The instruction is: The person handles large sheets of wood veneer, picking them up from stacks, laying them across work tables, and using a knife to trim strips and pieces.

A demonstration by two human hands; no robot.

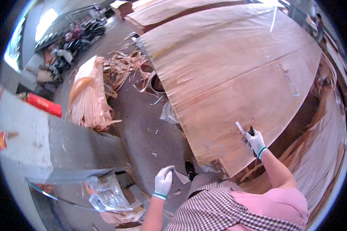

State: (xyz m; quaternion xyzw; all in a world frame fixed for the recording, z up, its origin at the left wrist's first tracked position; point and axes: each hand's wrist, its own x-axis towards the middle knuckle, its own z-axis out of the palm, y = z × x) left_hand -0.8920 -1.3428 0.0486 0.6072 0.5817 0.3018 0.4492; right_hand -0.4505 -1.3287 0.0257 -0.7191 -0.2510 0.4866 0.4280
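My right hand (255, 141), in a white glove with a green-edged cuff, is closed around a knife-like tool (240, 128) with a long pale blade and a black part by the thumb. It is over the near right part of a large, light-brown wood veneer sheet (227, 88) on top of a stack. My left hand (164, 181), gloved the same way, is off the sheet's near left corner with its fingers closed. A pale, pointed scrap (182, 177) shows beside its fingertips; whether the fingers grip it I cannot tell.
Veneer strips (123, 65) and a veneer pile (89, 96) litter the floor at left, near a bucket (157, 84). A red fire extinguisher (44, 105) is at far left. Plastic-wrapped material (110, 192) is at lower left. More veneer (316, 142) flanks the stack's right side.
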